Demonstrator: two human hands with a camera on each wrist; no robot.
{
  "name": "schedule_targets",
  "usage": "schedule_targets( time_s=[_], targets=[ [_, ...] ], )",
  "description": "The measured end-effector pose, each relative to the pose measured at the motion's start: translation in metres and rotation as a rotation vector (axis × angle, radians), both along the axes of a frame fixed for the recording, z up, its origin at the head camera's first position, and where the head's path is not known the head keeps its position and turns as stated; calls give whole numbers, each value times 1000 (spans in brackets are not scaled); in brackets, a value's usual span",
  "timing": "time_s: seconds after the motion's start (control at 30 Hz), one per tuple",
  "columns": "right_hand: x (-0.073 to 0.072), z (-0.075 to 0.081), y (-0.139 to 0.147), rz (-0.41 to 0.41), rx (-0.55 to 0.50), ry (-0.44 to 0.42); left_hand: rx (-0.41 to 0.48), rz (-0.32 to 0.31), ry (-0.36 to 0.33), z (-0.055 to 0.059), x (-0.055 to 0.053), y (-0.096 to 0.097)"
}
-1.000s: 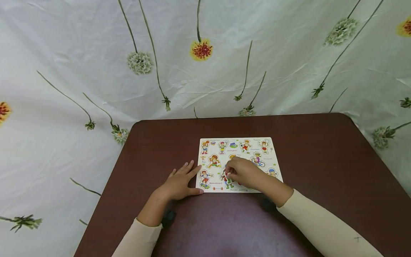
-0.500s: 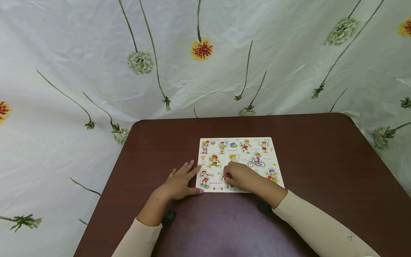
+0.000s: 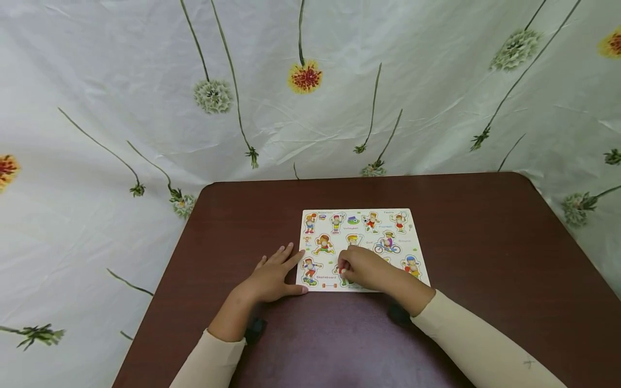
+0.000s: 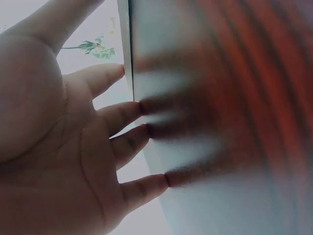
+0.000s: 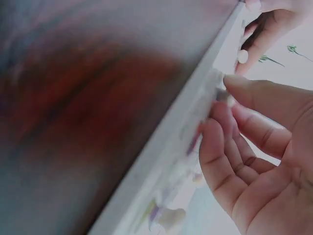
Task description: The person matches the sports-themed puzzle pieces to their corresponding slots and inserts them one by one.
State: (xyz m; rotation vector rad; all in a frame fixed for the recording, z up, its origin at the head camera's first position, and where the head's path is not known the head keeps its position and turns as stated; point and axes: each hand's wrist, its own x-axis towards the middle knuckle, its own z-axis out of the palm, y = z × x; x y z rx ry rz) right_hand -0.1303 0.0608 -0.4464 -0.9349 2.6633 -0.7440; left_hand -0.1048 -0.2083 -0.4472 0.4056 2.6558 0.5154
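A white peg puzzle board point(image 3: 330, 269) with several colourful sports figures lies on the dark brown table. My left hand point(image 3: 269, 280) is spread flat at the board's left edge, thumb and forefinger touching it. In the left wrist view its fingertips point(image 4: 157, 180) rest on the tabletop. Over the lower middle of the board, my right hand point(image 3: 366, 267) pinches the small knob point(image 5: 226, 96) of a puzzle piece between thumb and forefinger. That piece, a roller-skating figure point(image 3: 345, 282), is mostly covered by the hand; whether it sits fully in its slot I cannot tell.
Other figures, such as a cyclist point(image 3: 387, 242), a runner point(image 3: 323, 244) and a skateboarder point(image 3: 309, 271), lie in the board. The brown table point(image 3: 485, 242) extends around it. A white flowered cloth point(image 3: 310, 129) hangs behind the table's far edge.
My right hand has shifted slightly down and left, uncovering the golfer and more of the cyclist; over the last half second it has stayed nearly still. The left hand has not moved.
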Motion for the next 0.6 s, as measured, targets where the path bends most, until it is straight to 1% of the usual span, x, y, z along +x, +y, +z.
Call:
schedule_targets(
  time_s=[0.1,0.2,0.27,0.37,0.5,0.6],
  targets=[
    [1,0,4,-31,-34,-18,20,12,-7,-2,-1,1],
    [2,3,11,-73,-89,-38,63,42,-8,-2,-2,1],
    [3,6,17,-109,-124,-48,91,58,6,-1,-4,1],
    [3,12,27,-158,-165,-38,138,92,41,2,-7,1],
    [2,18,42,-213,-204,29,193,138,114,7,-11,-3],
    [-1,19,57,-264,-206,97,225,163,170,10,-14,-8]
  ],
)
